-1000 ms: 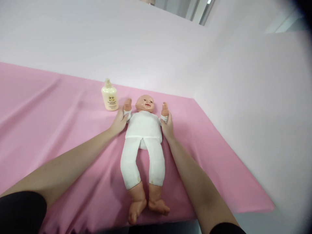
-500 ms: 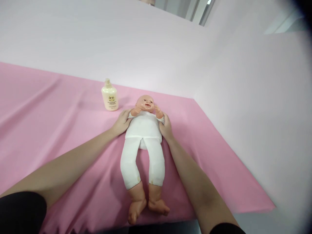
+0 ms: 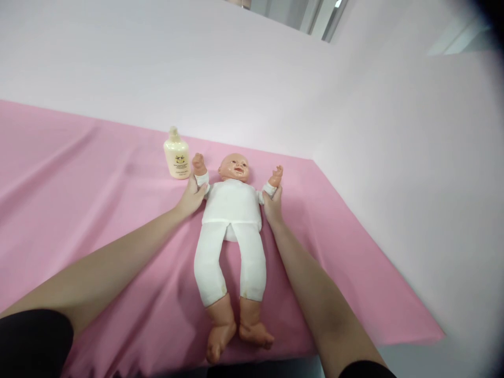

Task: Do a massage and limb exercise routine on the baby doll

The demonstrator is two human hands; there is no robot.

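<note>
A baby doll (image 3: 233, 205) in a white top and white trousers lies face up, its bare feet towards me. My left hand (image 3: 191, 197) is closed around the doll's arm on the left, thumb across the white sleeve. On the other side my right hand (image 3: 272, 203) grips the opposite arm in the same way. Both doll arms are spread outward from the body, with the small hands pointing up past my fingers. Just beyond my left hand stands a cream-coloured pump bottle (image 3: 178, 155) with a dark printed label.
The doll rests on a pink cloth (image 3: 118, 173) with soft folds, covering the table. White panels (image 3: 165, 68) rise behind and to the right. The table's near edge lies just below the doll's feet.
The doll's arms have swung outward from beside its chin to both sides. My hands have moved slightly apart with them. The bottle and the doll's body have stayed put.
</note>
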